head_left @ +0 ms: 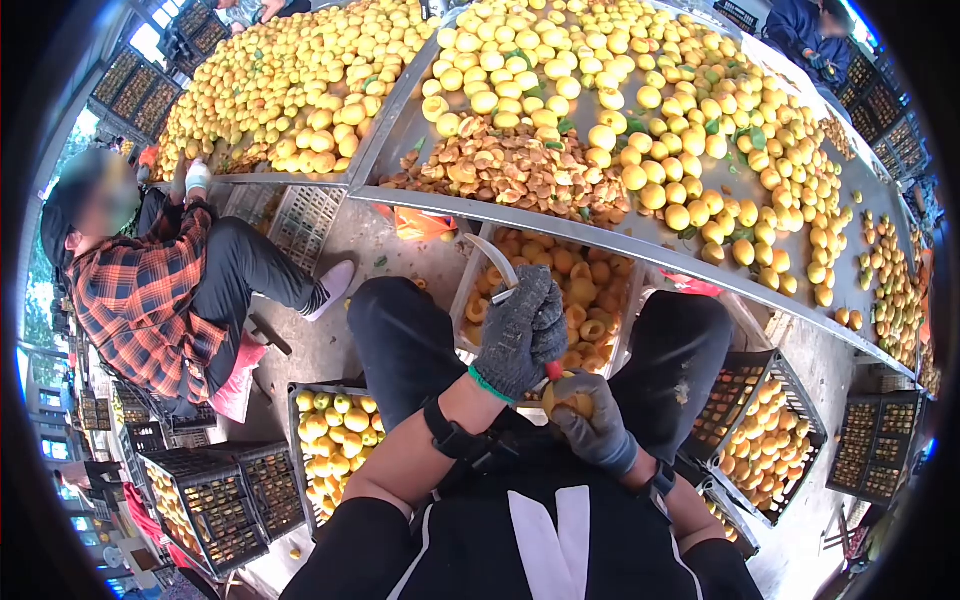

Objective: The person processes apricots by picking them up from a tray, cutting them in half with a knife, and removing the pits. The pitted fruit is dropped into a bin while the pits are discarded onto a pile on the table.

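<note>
My left hand (518,335), in a dark grey knit glove with a green cuff, is closed around a knife. The curved, pale blade of the knife (493,258) points up and left, away from me, and a red part shows below the fist. Close beneath it, my right hand (597,428), also gloved in grey, grips a yellow peach (572,394) over my lap. Between my knees stands a pale crate (462,300) of cut peaches (590,290), partly hidden by my left hand.
Ahead is a metal-edged table (500,207) with whole peaches (690,150) and a heap of brownish scraps (515,170). Black crates of peaches (335,435) (770,440) flank my legs. A person in a plaid shirt (150,300) sits at left; another person (810,40) is across the table.
</note>
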A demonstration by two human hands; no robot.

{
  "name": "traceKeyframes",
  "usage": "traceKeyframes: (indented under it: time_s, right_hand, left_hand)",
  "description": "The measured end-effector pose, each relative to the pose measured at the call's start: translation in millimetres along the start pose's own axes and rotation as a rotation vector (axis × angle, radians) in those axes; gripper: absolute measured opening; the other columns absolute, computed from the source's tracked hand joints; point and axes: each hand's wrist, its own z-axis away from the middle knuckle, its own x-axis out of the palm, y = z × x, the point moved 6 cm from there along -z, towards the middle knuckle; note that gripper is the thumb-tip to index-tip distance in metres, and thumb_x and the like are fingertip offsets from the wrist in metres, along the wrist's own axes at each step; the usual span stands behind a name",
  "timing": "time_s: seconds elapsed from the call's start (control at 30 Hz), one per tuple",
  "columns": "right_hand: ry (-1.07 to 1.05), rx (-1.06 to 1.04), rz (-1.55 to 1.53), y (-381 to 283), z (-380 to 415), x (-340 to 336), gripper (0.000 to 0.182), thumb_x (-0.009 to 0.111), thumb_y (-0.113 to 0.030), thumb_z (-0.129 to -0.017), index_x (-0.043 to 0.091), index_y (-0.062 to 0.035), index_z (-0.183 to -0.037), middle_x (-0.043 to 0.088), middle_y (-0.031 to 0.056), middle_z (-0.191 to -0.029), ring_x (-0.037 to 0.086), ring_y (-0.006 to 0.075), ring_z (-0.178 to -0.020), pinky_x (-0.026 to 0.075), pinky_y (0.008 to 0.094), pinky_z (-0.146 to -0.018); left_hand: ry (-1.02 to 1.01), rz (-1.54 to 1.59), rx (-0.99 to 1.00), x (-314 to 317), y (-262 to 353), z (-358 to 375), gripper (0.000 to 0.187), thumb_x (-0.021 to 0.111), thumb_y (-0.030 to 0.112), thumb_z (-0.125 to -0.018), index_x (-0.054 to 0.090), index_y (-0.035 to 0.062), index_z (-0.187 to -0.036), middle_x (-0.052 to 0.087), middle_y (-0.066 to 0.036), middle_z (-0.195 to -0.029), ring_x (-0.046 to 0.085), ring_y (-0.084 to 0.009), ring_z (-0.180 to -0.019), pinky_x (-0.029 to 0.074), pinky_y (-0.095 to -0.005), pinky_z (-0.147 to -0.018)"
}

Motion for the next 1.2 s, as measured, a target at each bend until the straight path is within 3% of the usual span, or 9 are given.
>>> traceKeyframes:
  time_s: [0.33,0.47,0.57,0.67,0.73,0.87,0.93,1.07,1.2]
  right_hand:
    - [0.040,-0.241,0.329,-1,-4,-8,0.024,0.064,-0.009,-0.086,0.050,-0.0042,-0.105,0.057,0.0180,-0.099,0.062,0.0290,-0.083,0.049,0.0350,-0.075]
    - [0.073,-0.261,0.376,-2,-6,-7,0.025,0.064,-0.009,-0.086,0.050,-0.0040,-0.106,0.057,0.0183,-0.100,0.062,0.0290,-0.085,0.049,0.0348,-0.074]
    - [0.042,-0.334,0.455,0,-9,-4,0.029,0.060,-0.021,-0.091,0.046,-0.0074,-0.112,0.051,0.0113,-0.108,0.054,0.0208,-0.096,0.044,0.0339,-0.086]
    - [0.118,-0.116,0.413,-4,-16,-2,0.035,0.063,-0.017,-0.089,0.044,-0.0074,-0.118,0.052,0.0117,-0.110,0.054,0.0197,-0.097,0.045,0.0329,-0.085]
    - [0.219,0.253,-0.168,-3,-23,-2,0.041,0.062,0.000,-0.085,0.044,-0.0048,-0.121,0.055,0.0116,-0.106,0.059,0.0219,-0.090,0.050,0.0291,-0.080]
    - [0.029,0.254,0.012,12,-27,-21,0.050,0.059,0.005,-0.084,0.039,-0.0074,-0.127,0.056,0.0120,-0.109,0.060,0.0239,-0.095,0.051,0.0303,-0.084]
    - [0.364,0.392,-0.664,24,-21,-33,0.052,0.060,0.006,-0.083,0.039,-0.0094,-0.128,0.057,0.0131,-0.110,0.061,0.0269,-0.102,0.053,0.0353,-0.085]
    - [0.334,0.610,-0.964,28,-21,-38,0.044,0.064,-0.003,-0.082,0.044,-0.0093,-0.121,0.060,0.0119,-0.105,0.062,0.0285,-0.100,0.054,0.0391,-0.086]
    - [0.275,0.531,-0.782,44,-25,-40,0.039,0.059,-0.004,-0.087,0.043,-0.0079,-0.123,0.057,0.0118,-0.111,0.061,0.0261,-0.099,0.053,0.0410,-0.089]
  left_hand:
    - [0.031,0.069,-0.026,-13,-7,-9,0.029,0.054,0.036,-0.095,0.047,0.0162,-0.076,0.036,0.007,-0.056,0.031,-0.0050,-0.040,0.025,-0.0203,-0.035]
    - [0.014,0.190,-0.044,-17,-11,-14,0.030,0.053,0.036,-0.096,0.046,0.0166,-0.074,0.035,0.007,-0.056,0.030,-0.0052,-0.040,0.025,-0.0202,-0.035]
    - [0.011,0.278,-0.048,-28,-14,-26,0.029,0.055,0.035,-0.095,0.048,0.0167,-0.074,0.035,0.007,-0.056,0.030,-0.0050,-0.039,0.024,-0.0202,-0.035]
    - [0.056,0.236,-0.003,-29,-6,-28,0.027,0.057,0.035,-0.094,0.049,0.0164,-0.075,0.036,0.008,-0.056,0.030,-0.0046,-0.039,0.023,-0.0202,-0.034]
    - [0.068,0.192,0.028,-25,6,-27,0.028,0.057,0.034,-0.094,0.048,0.0162,-0.075,0.036,0.008,-0.056,0.031,-0.0045,-0.039,0.023,-0.0200,-0.034]
    - [0.027,0.071,0.194,-10,40,-12,0.025,0.058,0.032,-0.094,0.048,0.0158,-0.078,0.038,0.006,-0.058,0.034,-0.0055,-0.042,0.026,-0.0205,-0.035]
    - [-0.009,0.043,0.256,-6,54,-1,0.023,0.058,0.031,-0.094,0.049,0.0157,-0.080,0.039,0.006,-0.058,0.035,-0.0059,-0.042,0.027,-0.0206,-0.036]
    - [0.061,-0.170,0.384,0,63,16,0.025,0.055,0.033,-0.095,0.048,0.0145,-0.079,0.040,0.002,-0.059,0.035,-0.0080,-0.042,0.028,-0.0224,-0.036]
    - [0.028,-0.124,0.418,-9,47,20,0.017,0.065,0.022,-0.089,0.052,0.0117,-0.089,0.047,0.000,-0.065,0.043,-0.0071,-0.047,0.034,-0.0206,-0.038]
